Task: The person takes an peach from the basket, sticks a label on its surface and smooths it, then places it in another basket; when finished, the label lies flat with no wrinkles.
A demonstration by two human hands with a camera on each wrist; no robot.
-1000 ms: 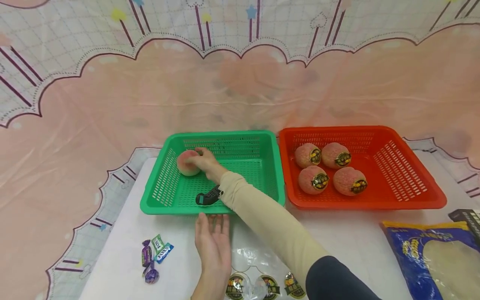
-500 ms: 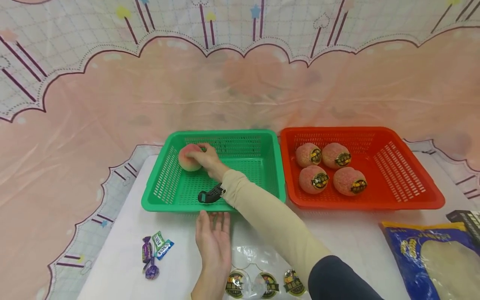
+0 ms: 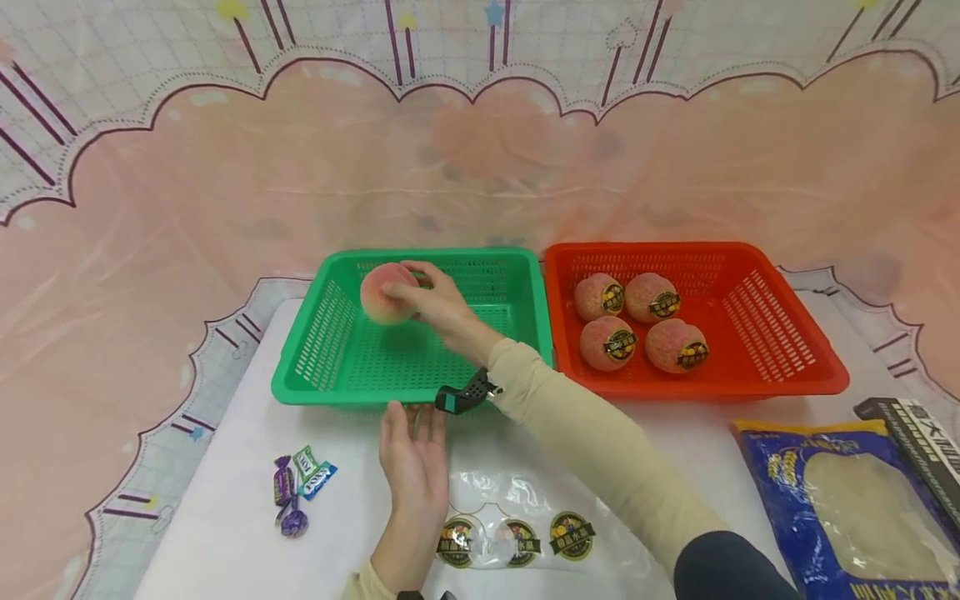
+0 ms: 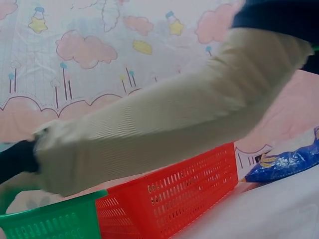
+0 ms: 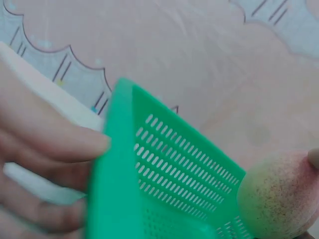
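In the head view, my right hand (image 3: 450,315) grips a pink and cream peach (image 3: 384,298) between thumb and fingers, over the left part of the green basket (image 3: 330,397). No other peach shows in that basket. The right wrist view has the peach (image 5: 276,199) at its right edge, with only a fingertip visible on it. My left hand (image 3: 414,467) lies palm up in front of the green basket, its fingers extended to the basket's front side. In the right wrist view, the left fingers (image 5: 65,144) are at the green rim.
A red basket (image 3: 742,350) on the right holds several peaches with black-and-gold stickers. Clear plastic with round labels (image 3: 517,542) lies in front. Wrapped candies (image 3: 294,492) are at left; a blue bag (image 3: 847,508) and a black box (image 3: 918,446) are at right.
My right hand has lifted the peach up from the green basket's floor and slightly to the right. The left hand stays at the basket's front.
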